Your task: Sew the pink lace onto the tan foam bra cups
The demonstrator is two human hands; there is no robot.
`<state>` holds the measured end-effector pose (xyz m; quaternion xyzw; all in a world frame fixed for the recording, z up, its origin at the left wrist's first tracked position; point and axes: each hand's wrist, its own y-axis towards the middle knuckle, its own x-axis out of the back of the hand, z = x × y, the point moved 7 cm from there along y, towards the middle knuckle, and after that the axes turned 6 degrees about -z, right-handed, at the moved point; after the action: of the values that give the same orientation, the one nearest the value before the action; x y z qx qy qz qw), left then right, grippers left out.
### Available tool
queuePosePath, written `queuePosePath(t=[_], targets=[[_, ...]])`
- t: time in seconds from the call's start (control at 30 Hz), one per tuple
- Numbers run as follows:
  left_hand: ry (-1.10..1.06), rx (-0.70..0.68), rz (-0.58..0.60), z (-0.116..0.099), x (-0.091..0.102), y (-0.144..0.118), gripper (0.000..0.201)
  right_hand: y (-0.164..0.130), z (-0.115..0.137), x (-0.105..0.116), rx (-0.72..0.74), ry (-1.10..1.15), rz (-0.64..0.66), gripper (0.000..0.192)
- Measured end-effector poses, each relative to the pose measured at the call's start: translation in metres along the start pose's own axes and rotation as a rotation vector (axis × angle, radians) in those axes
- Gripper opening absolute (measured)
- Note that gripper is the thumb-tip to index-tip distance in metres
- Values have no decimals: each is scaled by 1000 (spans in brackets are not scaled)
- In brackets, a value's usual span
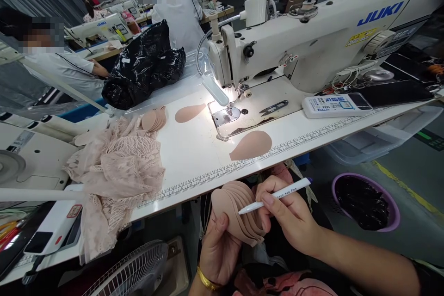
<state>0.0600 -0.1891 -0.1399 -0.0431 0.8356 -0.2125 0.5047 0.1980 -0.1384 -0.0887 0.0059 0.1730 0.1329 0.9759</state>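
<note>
My left hand (218, 249) cups a fanned stack of beige foam cup pieces (239, 210) below the table edge, thumb pressed on the front piece, fingers curled behind. My right hand (289, 219) pinches a white pen (275, 196) between thumb and forefinger, its tip touching the top piece. I judge the fan could slide apart, since only my thumb pins it and the pen pushes sideways; a slip would drop pieces into my lap. A stray stroke could also mark the wrong spot. One loose cup piece (251, 144) lies near the ruler-marked table edge (208, 176), another (189, 113) beside the Juki sewing machine (312, 32), with lace fabric (118, 171) heaped left.
</note>
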Motion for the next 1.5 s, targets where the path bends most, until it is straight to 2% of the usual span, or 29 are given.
queuePosePath(t=[0.13,0.3,0.37,0.43,0.47,0.53,0.6,0.63,0.67,0.73,0.77,0.8,0.83,0.93,1.0,1.07,1.17,1.23,1.3,1.33,1.4,1.5], targets=[[52,4,-31,1,0,0,51,0,2,1,29,-3,-33,24],[138,-10,-55,0,1,0,51,-2,4,-4,47,-23,47,22],[238,-32,-71,-8,1,-1,52,3,14,1,109,-37,35,19],[397,-91,-74,-22,-1,-3,62,12,26,6,136,-166,37,19],[496,-135,-62,-30,-4,-5,72,17,31,6,126,-260,66,21],[725,-245,2,-47,-15,-8,91,25,37,0,60,-438,209,36],[944,-400,48,-60,-29,-11,95,27,36,-10,-31,-484,358,47],[1014,-507,29,-68,-35,-13,93,28,36,-14,-68,-461,384,46],[1041,-627,-18,-75,-39,-16,91,29,35,-16,-82,-420,366,43],[946,-833,-153,-85,-41,-21,85,32,35,-15,-60,-264,210,39],[844,-858,-191,-84,-37,-21,81,33,34,-13,-47,-159,125,40],[726,-813,-186,-79,-33,-18,75,32,31,-13,-34,-48,58,41],[603,-701,-143,-69,-29,-11,68,31,27,-14,-22,58,5,42],[259,-274,66,-30,-24,4,57,24,16,-25,12,196,-24,44],[90,-158,163,-22,-26,6,51,18,13,-31,53,116,31,43],[-2,-126,236,-24,-28,6,47,13,15,-32,113,-73,104,47],[-36,-68,310,-28,-23,5,46,10,25,-14,260,-386,68,55],[-18,-39,272,-30,-7,5,42,13,31,5,288,-441,-46,44],[18,-21,192,-31,16,4,45,19,29,24,193,-314,-145,24],[36,-19,154,-32,27,3,49,21,25,30,117,-216,-177,21],[73,-24,100,-35,44,1,62,25,15,37,-25,-39,-200,26],[136,-7,54,-37,59,-3,76,27,2,34,-173,80,-174,31]])
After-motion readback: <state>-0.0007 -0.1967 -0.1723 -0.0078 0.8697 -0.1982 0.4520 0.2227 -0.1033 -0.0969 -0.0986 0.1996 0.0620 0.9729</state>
